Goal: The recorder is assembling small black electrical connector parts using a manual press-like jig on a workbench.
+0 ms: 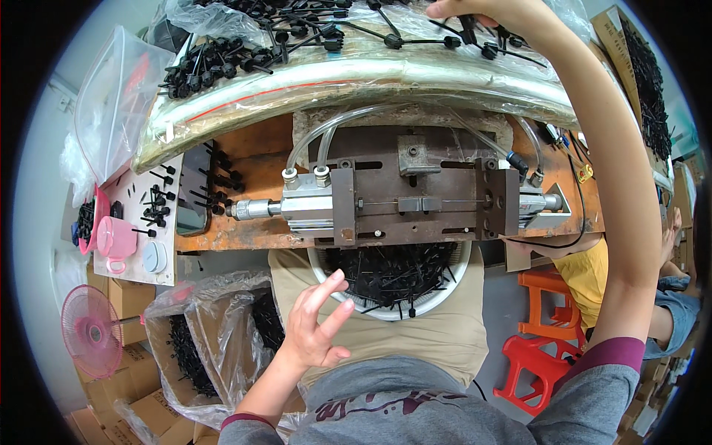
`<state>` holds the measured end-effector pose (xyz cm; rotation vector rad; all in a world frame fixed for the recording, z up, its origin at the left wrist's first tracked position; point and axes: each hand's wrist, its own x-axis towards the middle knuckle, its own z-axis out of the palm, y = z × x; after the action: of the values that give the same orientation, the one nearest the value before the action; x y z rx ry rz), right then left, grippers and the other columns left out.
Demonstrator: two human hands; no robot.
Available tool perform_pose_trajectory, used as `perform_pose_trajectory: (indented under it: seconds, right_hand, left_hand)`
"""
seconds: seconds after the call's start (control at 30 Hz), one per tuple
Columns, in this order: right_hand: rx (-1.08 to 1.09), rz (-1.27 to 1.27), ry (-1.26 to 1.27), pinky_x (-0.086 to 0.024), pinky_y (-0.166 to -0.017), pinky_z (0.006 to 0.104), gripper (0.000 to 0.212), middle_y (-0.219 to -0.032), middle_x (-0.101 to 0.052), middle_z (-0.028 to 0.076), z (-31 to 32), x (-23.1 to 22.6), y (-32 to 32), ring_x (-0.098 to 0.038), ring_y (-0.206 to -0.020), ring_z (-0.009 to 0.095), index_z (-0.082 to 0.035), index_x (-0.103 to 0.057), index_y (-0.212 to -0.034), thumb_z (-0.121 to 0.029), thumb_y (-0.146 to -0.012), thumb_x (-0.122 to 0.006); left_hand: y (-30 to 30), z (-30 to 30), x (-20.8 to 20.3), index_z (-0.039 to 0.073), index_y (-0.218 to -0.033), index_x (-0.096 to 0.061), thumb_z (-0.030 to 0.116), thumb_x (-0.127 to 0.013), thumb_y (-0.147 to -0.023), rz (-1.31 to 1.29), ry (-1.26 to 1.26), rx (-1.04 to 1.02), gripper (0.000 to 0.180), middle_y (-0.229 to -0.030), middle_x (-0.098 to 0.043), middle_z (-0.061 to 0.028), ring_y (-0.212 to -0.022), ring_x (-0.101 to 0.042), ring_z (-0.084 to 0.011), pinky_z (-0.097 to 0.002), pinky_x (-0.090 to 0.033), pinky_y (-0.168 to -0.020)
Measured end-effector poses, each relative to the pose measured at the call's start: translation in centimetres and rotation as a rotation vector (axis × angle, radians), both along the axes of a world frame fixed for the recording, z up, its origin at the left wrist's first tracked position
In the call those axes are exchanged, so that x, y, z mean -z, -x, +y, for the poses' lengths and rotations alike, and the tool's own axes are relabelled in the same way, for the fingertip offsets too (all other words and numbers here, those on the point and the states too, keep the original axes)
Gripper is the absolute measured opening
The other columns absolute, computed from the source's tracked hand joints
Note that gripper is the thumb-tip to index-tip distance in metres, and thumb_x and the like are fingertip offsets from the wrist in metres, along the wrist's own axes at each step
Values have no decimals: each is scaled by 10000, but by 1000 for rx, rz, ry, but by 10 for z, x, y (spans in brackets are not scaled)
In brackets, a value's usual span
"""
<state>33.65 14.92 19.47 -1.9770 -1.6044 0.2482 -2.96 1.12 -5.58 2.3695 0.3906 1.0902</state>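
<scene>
My left hand [317, 326] is held over my lap with its fingers apart and nothing in them. Beside it, a white round basket [317, 265] full of thin black plastic parts [393, 276] rests on my lap. My right hand [486, 9] reaches to the raised, plastic-covered surface at the far side, partly cut off by the upper edge. Its fingers close on a black stemmed plastic part [467, 30] among similar loose ones. Between me and that surface stands a metal clamping fixture [419, 174], with two small blocks [419, 204] meeting at its middle.
Air cylinders [308, 204] with clear hoses flank the fixture. At left are a phone [194, 189], a pink cup [117, 239] and a pink fan [90, 331]. Bagged boxes of black parts [189, 356] stand below. Red stools [530, 367] and another person's yellow shirt [582, 278] are at right.
</scene>
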Motion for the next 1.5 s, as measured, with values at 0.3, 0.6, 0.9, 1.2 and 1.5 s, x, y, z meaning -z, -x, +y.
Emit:
perform_pose_trajectory:
  seconds: [0.3, 0.6, 0.9, 1.2, 1.5]
  right_hand:
    - [-181, -352, -43, -471, -557, 344, 335, -631, -625, 125, -5, 8, 6, -602, -569, 196, 44, -678, -740, -248, -748, -841]
    - [-208, -268, 119, -539, -693, 332, 277, -809, -728, 132, -16, 6, -1, -681, -718, 192, 33, -722, -1006, -140, -795, -769]
    - [-20, 368, -265, -495, -583, 260, 85, -749, -629, 66, -18, 15, -16, -592, -618, 124, 38, -603, -973, -48, -971, -597]
    - [-360, 984, -199, -529, -751, 289, 240, -992, -632, 108, -63, 34, -11, -631, -820, 190, -4, -582, -1084, -206, -971, -645]
    - [-292, 1394, 92, -399, -525, 184, 181, -910, -646, 78, -155, 102, 76, -519, -583, 64, -12, -560, -1096, -156, -997, -607]
  left_hand:
    - [-13, 0, -14, 157, -1399, -516, 654, -418, -972, -31, -29, 67, 663, -1411, -453, -269, -1060, -633, -387, -497, -525, -858]
    - [-25, -1, -21, 170, -1377, -547, 677, -410, -963, -79, -29, 115, 668, -1413, -445, -273, -1069, -618, -402, -503, -526, -860]
    - [-49, 6, -48, 117, -1302, -615, 519, -554, -955, -161, -127, 42, 534, -1344, -542, -228, -1039, -625, -346, -454, -536, -859]
    - [-85, 28, -104, -38, -1235, -632, 19, -749, -808, -181, -43, -185, 446, -1183, -664, -190, -1045, -651, -318, -377, -543, -856]
    - [-93, 39, -113, -35, -1064, -720, -11, -812, -753, -202, 268, -74, 325, -1015, -720, -142, -928, -710, -259, -333, -573, -808]
